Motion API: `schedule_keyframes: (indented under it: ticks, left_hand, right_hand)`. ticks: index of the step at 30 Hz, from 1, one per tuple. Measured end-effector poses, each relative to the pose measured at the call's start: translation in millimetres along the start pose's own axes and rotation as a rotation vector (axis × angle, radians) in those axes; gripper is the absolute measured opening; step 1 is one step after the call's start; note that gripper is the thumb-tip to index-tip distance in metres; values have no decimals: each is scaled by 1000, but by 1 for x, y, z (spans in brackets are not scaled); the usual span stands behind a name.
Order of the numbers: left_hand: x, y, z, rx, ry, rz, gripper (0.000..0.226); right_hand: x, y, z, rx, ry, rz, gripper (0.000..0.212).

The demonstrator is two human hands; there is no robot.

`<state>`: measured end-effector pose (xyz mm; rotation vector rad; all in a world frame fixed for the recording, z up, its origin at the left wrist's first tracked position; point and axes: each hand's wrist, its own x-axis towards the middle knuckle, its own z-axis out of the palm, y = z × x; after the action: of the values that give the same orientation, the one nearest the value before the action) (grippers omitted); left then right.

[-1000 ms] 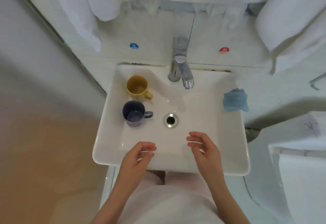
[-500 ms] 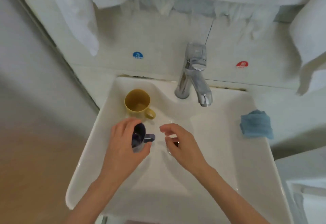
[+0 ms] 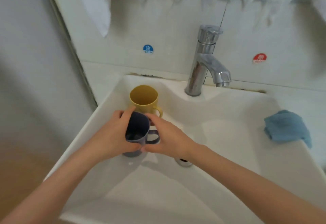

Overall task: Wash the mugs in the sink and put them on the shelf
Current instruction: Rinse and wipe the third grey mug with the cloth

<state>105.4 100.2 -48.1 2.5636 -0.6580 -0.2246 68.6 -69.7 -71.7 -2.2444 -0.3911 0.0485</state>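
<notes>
At the far left a white towel [image 3: 95, 3] hangs on the wall. Below it is the left edge of the sink [image 3: 84, 135].

The left hand [image 3: 112, 135] is curled around the body of the dark blue mug [image 3: 136, 128] from its left side and holds it firmly. A second ago this hand was empty, over the near rim of the sink. Half a second ago it had just reached the mug alone.

The dark blue mug is in the left part of the basin, and its opening faces up and toward the viewer. I cannot tell if its base is already off the sink floor. The yellow mug [image 3: 143, 97] stands upright just behind it, on the far side, and nobody touches it.

The right hand [image 3: 169, 137] has now joined. Its fingers curve around the right side of the dark blue mug, near the handle. So both hands now hold one mug, where before they held nothing.

To the right, the drain [image 3: 183, 162] is partly hidden by the right wrist. No water comes from the tap [image 3: 204, 61]. The blue cloth [image 3: 285, 128] lies on the right rim.

In my judgement the washing of the first mug is only starting, and the tap must be opened next.
</notes>
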Motion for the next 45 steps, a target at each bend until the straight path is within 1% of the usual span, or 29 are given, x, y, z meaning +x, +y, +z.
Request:
schedule_keyframes:
  ticks: [3,4,8,10,13,17,20,22,24,26,27,28,29,31,33,36,42,45]
  left_hand:
    - [-2,1,-5,-33,4,28,116]
    - [-3,4,-7,-45,8,37,116]
    - [-3,29,-16,-189,10,83,105]
    - [1,48,-18,-230,-15,112,102]
    - [10,76,-15,-234,-23,137,101]
    - [23,104,-4,-252,-64,168,99]
    - [26,117,5,-272,-110,184,93]
    - [28,124,9,-298,-115,171,86]
    - [31,127,12,-353,-102,136,70]
    - [33,130,9,-503,-59,101,45]
    - [35,131,6,-575,-11,95,33]
    - [37,133,1,-607,63,96,24]
    - [40,135,-6,-639,148,106,20]
    - [44,143,-21,-774,256,152,23]
    - [48,154,-34,-876,281,202,29]
    - [56,171,-47,-899,304,265,30]
    - [61,182,-53,-1018,320,258,27]
    - [62,185,-52,-1049,343,227,27]
  right_hand:
    - [-6,-6,-3,54,3,-7,69]
    - [-9,-8,-7,71,9,-9,68]
    - [-27,-15,-29,116,77,-10,76]
    - [-38,-15,-40,108,152,20,75]
    - [-53,-10,-57,172,256,92,71]
    - [-74,-3,-73,164,339,185,69]
    - [-85,6,-79,190,383,218,65]
    - [-91,12,-81,280,391,248,60]
    - [-94,16,-84,344,386,264,56]
    - [-94,17,-89,350,384,258,57]
    - [-94,17,-92,344,383,255,58]
    - [-94,17,-94,337,382,257,59]
    - [-93,18,-96,332,386,258,59]
    - [-93,19,-98,326,398,256,58]
    - [-94,21,-100,314,410,263,58]
    - [-94,23,-101,304,416,283,59]
    - [-93,25,-98,299,358,371,65]
    - [-92,26,-95,276,333,423,70]
